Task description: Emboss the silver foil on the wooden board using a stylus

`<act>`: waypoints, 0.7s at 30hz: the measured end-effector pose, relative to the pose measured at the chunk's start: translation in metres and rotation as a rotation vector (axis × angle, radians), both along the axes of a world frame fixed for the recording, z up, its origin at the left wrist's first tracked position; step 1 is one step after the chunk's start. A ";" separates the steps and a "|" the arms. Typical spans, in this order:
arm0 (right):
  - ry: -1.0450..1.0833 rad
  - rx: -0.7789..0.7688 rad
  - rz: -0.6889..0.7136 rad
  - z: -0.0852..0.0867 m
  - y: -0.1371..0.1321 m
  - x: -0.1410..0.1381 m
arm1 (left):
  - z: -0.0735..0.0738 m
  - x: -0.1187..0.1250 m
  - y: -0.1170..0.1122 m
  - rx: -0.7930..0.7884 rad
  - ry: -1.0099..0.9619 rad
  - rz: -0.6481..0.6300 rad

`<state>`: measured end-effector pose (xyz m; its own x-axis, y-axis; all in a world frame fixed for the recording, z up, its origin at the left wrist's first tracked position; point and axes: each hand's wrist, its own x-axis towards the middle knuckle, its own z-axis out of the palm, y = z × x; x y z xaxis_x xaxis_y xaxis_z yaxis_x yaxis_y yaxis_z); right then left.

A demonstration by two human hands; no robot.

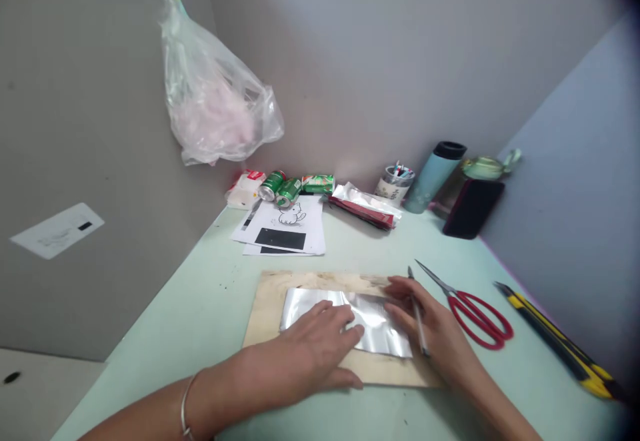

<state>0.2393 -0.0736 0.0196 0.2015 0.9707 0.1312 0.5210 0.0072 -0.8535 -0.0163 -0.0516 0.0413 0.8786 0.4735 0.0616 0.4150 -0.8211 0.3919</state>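
A shiny silver metal sheet (377, 328), slightly creased, lies on a wooden board (265, 311). Across its left half rests my left hand (320, 344), fingers spread and stretched out; the thumb reaches down over the board's front edge. My right hand (430, 324) is at the sheet's right end, with its fingertips by the upper right corner. A slim pen (417, 314), grey and dark-tipped, is held in that hand, pointing away from me. The palm side of the right hand is hidden.
Right of the board lie red-handled scissors (477, 318) and a yellow-black utility knife (560, 344). Behind are printed papers (310, 224), green cans (289, 192), a foil packet (365, 208), a pen cup (394, 186), a blue tumbler (435, 178) and a phone (473, 209). A plastic bag (215, 108) hangs at left.
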 end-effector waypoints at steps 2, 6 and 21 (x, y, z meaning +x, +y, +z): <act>0.013 -0.007 0.027 0.005 0.000 -0.002 | -0.002 -0.001 0.002 -0.026 -0.077 0.029; 0.077 0.039 0.024 0.018 -0.004 -0.011 | -0.009 0.000 0.009 -0.070 -0.244 0.077; 0.539 0.131 -0.039 0.030 -0.018 -0.020 | -0.006 -0.035 0.032 -0.510 -0.840 0.518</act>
<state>0.2189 -0.0918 0.0500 0.3087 0.9437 0.1189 0.0129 0.1208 -0.9926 -0.0513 -0.0201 0.0353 0.3375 0.9108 0.2379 0.1046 -0.2875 0.9521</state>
